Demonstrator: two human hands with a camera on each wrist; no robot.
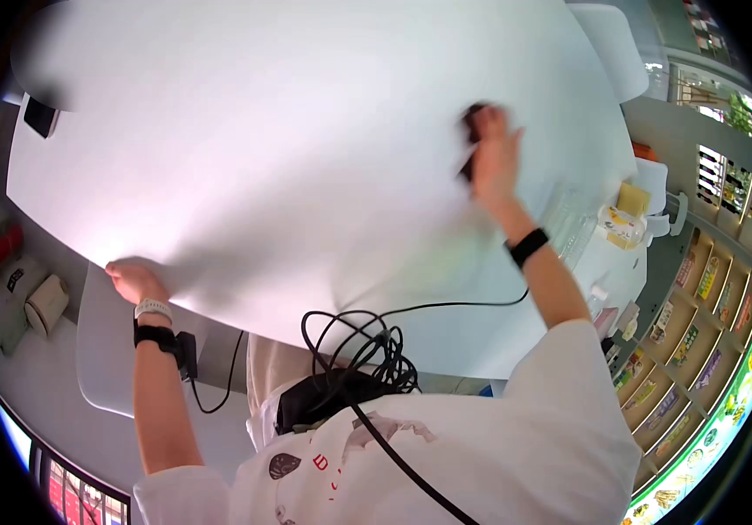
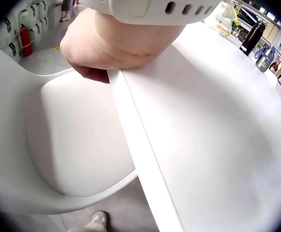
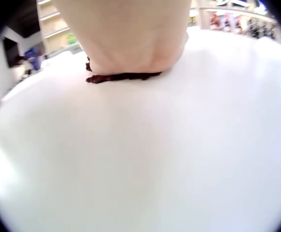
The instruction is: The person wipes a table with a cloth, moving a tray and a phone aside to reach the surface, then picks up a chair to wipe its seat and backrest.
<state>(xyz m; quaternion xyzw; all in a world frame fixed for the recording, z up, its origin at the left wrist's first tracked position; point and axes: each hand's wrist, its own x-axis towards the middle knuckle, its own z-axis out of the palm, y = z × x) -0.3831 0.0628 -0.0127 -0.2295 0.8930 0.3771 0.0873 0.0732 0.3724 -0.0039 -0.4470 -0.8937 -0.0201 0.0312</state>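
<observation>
A white table [image 1: 306, 114] spreads out before me. On its right side my right hand [image 1: 496, 157] presses a dark reddish-brown cloth [image 1: 470, 122] against the top, fingers mostly straight and thumb held out. Motion blurs this hand in the head view. In the right wrist view, a thin strip of the cloth [image 3: 116, 78] shows beneath the hand [image 3: 131, 43], flat on the tabletop; the fingers are hidden there. My left hand [image 1: 138, 284] grips the near left table edge [image 2: 141, 130], fingers curled over its side in the left wrist view.
A white chair [image 2: 82, 135] stands under the left edge. A phone [image 1: 41, 116] lies at the far left corner. Clear plastic containers [image 1: 571, 226], a patterned package [image 1: 621, 228] and a yellow block [image 1: 633, 199] sit at right. A coiled black cable [image 1: 363, 350] hangs at my front.
</observation>
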